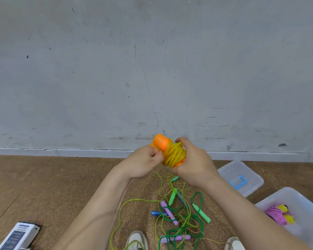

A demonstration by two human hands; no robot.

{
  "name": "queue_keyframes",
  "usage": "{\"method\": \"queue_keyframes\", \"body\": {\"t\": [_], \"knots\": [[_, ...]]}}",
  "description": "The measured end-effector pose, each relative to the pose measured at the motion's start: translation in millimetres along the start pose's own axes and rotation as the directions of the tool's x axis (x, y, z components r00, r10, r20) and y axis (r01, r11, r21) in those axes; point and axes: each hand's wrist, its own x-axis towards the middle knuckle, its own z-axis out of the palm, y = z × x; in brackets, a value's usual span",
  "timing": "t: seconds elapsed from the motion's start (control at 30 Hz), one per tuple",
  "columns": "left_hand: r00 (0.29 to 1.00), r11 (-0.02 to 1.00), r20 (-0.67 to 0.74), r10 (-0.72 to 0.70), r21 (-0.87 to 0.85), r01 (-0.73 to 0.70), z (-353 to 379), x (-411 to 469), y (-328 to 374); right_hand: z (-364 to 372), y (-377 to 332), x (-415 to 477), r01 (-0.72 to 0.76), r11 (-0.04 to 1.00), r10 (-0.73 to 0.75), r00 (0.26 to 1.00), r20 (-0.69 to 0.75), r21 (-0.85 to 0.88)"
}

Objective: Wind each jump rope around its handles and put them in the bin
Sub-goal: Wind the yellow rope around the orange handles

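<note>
Loose ropes (179, 213) heaped at floor (43, 186) front-centre; bin (271, 196) R of them w/ wound rope (276, 213) inside; lid (242, 170) behind bin; box (18, 235) front-L corner.

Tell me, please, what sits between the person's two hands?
The head view shows the orange-handled jump rope, already wound into a bundle, gripped between the left hand and the right hand.

One orange wound rope (174, 154), one pink wound rope (276, 214), one bin (301, 201), one lid (242, 173), two shoes (136, 239), one box (19, 235).
</note>
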Motion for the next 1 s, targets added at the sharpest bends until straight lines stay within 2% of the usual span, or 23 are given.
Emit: {"method": "queue_keyframes", "body": {"t": [0.07,0.13,0.23,0.33,0.4,0.5,0.57,0.7,0.83,0.93,1.0], "knots": [[0.999,0.99,0.049,-0.011,-0.14,0.018,-1.1,-2.6,-4.9,3.4,1.0,-0.9,-0.008,1.0,0.007,1.0,0.02,0.006],[0.996,0.987,0.087,-0.032,-0.153,0.045,0.2,-4.1,-6.0,4.9,1.8,-1.8,-0.033,0.999,0.033,0.998,0.058,-0.008],[0.986,0.998,0.16,-0.041,0.051,0.033,12.6,-6.4,4.8,-0.3,6.0,-4.3,-0.079,0.994,0.088,0.986,0.139,-0.073],[0.989,0.979,0.125,-0.083,0.194,0.058,29.1,-7.9,18.6,-15.0,9.1,-14.8,-0.147,0.985,0.159,0.975,0.155,-0.085],[0.996,0.955,0.064,-0.063,0.293,0.042,35.4,-5.8,22.4,-27.6,8.7,-26.0,-0.199,0.98,0.201,0.965,0.168,-0.033],[0.994,0.913,-0.11,0.009,0.407,0.037,41.1,-2.8,29.0,-48.7,2.8,-51.0,-0.285,0.95,0.255,0.944,0.211,0.127],[0.982,0.946,-0.18,0.051,0.325,0.011,48.8,-1.2,40.2,-60.9,5.5,-67.2,-0.327,0.929,0.29,0.934,0.207,0.176],[0.987,1.0,-0.159,0.003,-0.016,-0.006,66.4,4.2,65.1,-83.3,28.9,-89.5,-0.386,0.895,0.357,0.92,0.162,0.221],[0.999,1.0,-0.038,-0.019,-0.025,0.019,102.4,8.2,87.0,-98.8,60.9,-114.0,-0.388,0.906,0.377,0.921,0.096,0.166],[0.989,0.955,0.083,-0.119,-0.264,0.137,137.5,14.2,101.7,-106.5,88.2,-126.5,-0.324,0.946,0.324,0.946,0.025,0.008],[0.979,0.895,0.122,-0.164,-0.4,0.199,164.6,22.8,108.6,-109.7,112.8,-128.6,-0.325,0.946,0.325,0.946,0.01,-0.007]]}}
